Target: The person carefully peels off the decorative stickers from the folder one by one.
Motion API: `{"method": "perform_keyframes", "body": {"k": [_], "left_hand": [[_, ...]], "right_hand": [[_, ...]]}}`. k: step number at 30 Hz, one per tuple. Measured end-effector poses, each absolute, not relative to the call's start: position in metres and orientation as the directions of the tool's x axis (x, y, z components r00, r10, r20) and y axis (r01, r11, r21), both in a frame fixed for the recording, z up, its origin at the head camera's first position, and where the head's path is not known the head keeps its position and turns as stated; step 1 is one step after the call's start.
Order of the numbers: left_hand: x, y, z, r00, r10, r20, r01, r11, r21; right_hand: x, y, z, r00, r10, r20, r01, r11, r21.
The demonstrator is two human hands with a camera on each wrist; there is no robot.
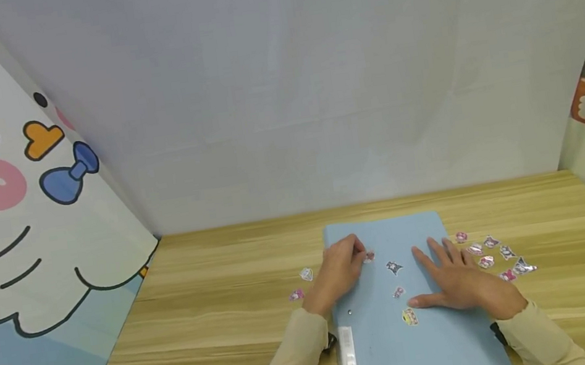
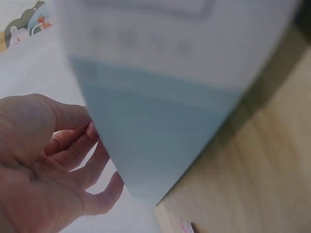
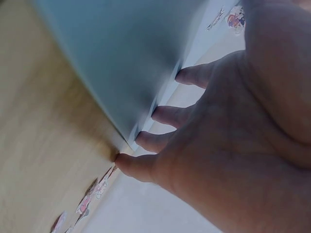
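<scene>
A light blue file folder [image 1: 389,353] lies on the wooden table with several small cartoon stickers on its cover, among them a dark star-shaped one [image 1: 394,267] and a yellow one [image 1: 409,317]. Over its upper left part, my left hand [image 1: 340,270] pinches a small pinkish sticker [image 1: 369,256] between thumb and forefinger; the thumb partly covers the fingertips in the left wrist view. My right hand [image 1: 461,283] rests with fingers spread on the folder's right side, its fingertips [image 3: 163,115] touching the cover and the little finger at the edge.
Several loose stickers [image 1: 486,262] lie on the table right of the folder. Two more, a white one [image 1: 306,274] and a pink one [image 1: 296,295], are to its left. A pale curtain [image 1: 316,110] stands behind the table [image 1: 205,319], with cartoon-printed cloth at both sides.
</scene>
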State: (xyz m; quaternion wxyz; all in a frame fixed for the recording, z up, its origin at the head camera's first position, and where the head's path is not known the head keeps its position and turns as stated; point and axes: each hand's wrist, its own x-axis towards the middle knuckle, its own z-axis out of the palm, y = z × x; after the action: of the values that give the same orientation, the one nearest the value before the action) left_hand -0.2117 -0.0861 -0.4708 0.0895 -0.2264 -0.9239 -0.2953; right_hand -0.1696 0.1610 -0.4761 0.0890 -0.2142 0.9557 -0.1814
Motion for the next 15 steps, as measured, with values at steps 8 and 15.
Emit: {"method": "perform_keyframes", "body": {"k": [8,15], "left_hand": [[-0.202,-0.093,-0.469,-0.87,0.347,0.35,0.489,0.689,0.534],[-0.196,-0.099,-0.47,-0.894,0.323,0.31,0.446,0.7,0.558]], "right_hand": [[-0.169,0.16,-0.474,-0.893,-0.44,-0.094,-0.375,0.843,-0.386],[-0.168,0.16,-0.475,-0.891,-0.443,-0.101,-0.369,0.835,-0.409]]}}
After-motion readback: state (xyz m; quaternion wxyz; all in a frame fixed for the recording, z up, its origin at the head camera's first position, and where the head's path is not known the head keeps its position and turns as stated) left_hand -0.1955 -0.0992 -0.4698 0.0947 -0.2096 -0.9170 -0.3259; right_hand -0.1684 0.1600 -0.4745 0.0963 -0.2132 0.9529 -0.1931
